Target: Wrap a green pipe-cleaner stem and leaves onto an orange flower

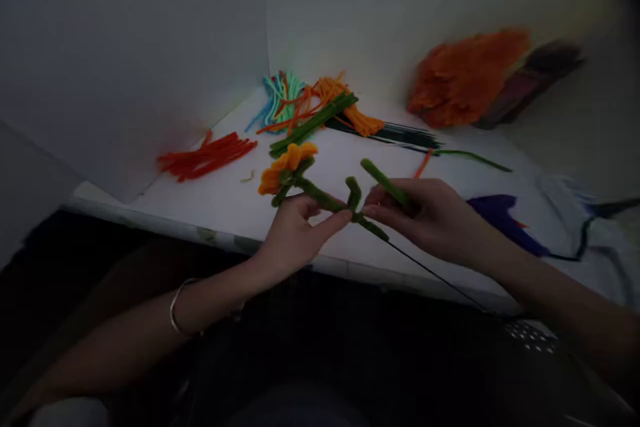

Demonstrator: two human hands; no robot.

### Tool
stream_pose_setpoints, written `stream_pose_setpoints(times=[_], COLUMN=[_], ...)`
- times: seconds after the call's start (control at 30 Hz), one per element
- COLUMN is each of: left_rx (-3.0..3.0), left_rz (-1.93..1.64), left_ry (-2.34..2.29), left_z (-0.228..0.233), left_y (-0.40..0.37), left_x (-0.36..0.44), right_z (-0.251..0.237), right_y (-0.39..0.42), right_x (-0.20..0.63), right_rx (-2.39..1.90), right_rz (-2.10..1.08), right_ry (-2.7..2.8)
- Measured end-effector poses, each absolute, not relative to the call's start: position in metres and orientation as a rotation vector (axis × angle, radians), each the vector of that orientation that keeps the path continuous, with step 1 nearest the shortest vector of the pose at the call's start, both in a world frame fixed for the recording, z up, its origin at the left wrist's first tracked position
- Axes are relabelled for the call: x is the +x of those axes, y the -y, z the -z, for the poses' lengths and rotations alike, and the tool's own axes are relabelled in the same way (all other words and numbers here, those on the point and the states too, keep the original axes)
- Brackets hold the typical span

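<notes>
An orange pipe-cleaner flower (286, 167) with a green fuzzy stem (320, 197) is held over the white table's near edge. My left hand (295, 233) pinches the stem just below the bloom. My right hand (435, 217) grips a green pipe cleaner (383, 181) that loops around the stem. A thin dark wire (435, 277) runs from the stem's lower end toward my right forearm.
On the white table (225, 203) lie red pipe cleaners (207, 157), a mixed bundle of teal, orange and green ones (310, 110), dark green wires (400, 135), an orange fuzzy heap (463, 77) and a purple piece (500, 213). White walls stand behind and to the left.
</notes>
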State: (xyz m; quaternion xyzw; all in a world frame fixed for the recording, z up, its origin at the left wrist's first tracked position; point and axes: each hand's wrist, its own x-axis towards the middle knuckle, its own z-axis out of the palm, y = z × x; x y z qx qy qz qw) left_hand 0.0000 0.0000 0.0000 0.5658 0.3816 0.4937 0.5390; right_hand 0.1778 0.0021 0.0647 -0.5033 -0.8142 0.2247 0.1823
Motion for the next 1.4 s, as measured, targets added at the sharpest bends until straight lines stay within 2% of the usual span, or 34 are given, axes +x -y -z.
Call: stream_pose_setpoints(times=[0.13, 0.37, 0.8, 0.93, 1.17, 1.4], left_rx=[1.369, 1.564, 1.643, 1.638, 1.496, 1.400], left_rz=[-1.086, -1.066, -1.103, -1.108, -1.024, -0.959], left_ry=[-0.810, -0.741, -0.564, -0.517, -0.598, -0.541], left_z=[-0.002, -0.003, 0.005, 0.006, 0.002, -0.006], left_y=[-0.001, -0.004, -0.008, -0.010, -0.015, -0.021], left_x=[-0.002, -0.005, -0.011, -0.011, -0.009, -0.010], right_z=[-0.058, -0.051, -0.041, -0.044, -0.055, -0.053], right_y=[-0.010, -0.015, -0.002, 0.001, 0.011, 0.012], right_x=[0.185, 0.192, 0.186, 0.182, 0.174, 0.169], right_rx=[-1.333, -1.226, -1.056, -1.090, -1.253, -1.311], right_rz=[-0.839, -1.525, -2.047, -1.902, -1.136, -0.857], right_ry=[2.263, 1.984, 1.538, 1.644, 1.982, 2.061])
